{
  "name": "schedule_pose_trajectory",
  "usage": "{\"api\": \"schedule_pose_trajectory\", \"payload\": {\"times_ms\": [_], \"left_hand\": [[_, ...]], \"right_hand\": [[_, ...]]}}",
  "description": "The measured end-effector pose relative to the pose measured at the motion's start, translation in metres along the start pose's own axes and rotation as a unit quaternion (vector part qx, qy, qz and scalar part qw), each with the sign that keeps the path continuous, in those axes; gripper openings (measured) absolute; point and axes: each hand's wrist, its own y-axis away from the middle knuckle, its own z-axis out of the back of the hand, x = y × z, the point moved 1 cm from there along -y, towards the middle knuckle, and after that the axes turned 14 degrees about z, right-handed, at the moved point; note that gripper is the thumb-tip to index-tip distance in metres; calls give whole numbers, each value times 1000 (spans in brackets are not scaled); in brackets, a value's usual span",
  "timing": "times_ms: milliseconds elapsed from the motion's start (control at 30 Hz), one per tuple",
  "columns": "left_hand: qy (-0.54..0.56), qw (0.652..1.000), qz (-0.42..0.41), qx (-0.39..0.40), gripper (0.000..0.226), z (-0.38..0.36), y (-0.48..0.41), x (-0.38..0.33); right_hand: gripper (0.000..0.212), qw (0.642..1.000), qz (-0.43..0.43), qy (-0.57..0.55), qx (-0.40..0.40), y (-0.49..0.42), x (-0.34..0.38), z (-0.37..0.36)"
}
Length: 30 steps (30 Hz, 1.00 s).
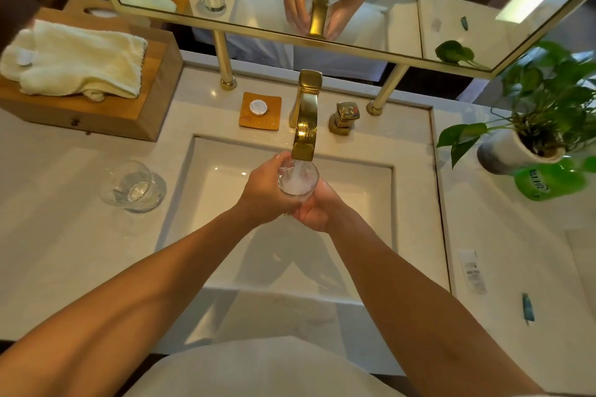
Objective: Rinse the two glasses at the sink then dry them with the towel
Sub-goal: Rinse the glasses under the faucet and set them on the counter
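Observation:
A clear glass [298, 180] is held upright over the white sink basin [364, 184], right under the gold faucet spout [304, 126]. Water runs into it and froths white inside. My left hand [263, 192] wraps its left side and my right hand [317, 208] cups it from below right. The second glass [132, 187] stands on a clear coaster on the counter left of the sink, apart from both hands. A cream towel [74, 63] lies folded on top of a wooden box [96, 116] at the far left.
A gold tap handle [345, 118] stands right of the faucet. An orange coaster with a white round item [259, 110] sits behind the basin. A potted plant [532, 126] and green bottle [548, 184] crowd the right counter. A gold-framed mirror [290, 39] hangs behind.

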Motion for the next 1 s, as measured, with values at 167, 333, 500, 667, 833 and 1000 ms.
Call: {"api": "schedule_pose_trajectory", "payload": {"times_ms": [167,333,500,667,833,1000], "left_hand": [[-28,997,-58,-50,78,-8,5,2],[-65,993,-86,-50,85,-7,8,5],[-67,994,-71,-41,88,-4,8,10],[-69,995,-59,-33,89,-5,7,11],[-50,998,-24,-10,89,-5,9,9],[-31,999,29,7,94,0,15,13]], "right_hand": [[36,998,4,-42,-40,-5,1,0],[37,998,-11,-17,-63,-7,-5,0],[38,996,-27,11,-83,-9,-9,3],[42,995,-33,32,-85,-7,-9,6],[43,997,-14,37,-60,3,-4,6],[60,998,-14,60,-34,16,-2,6]]}}
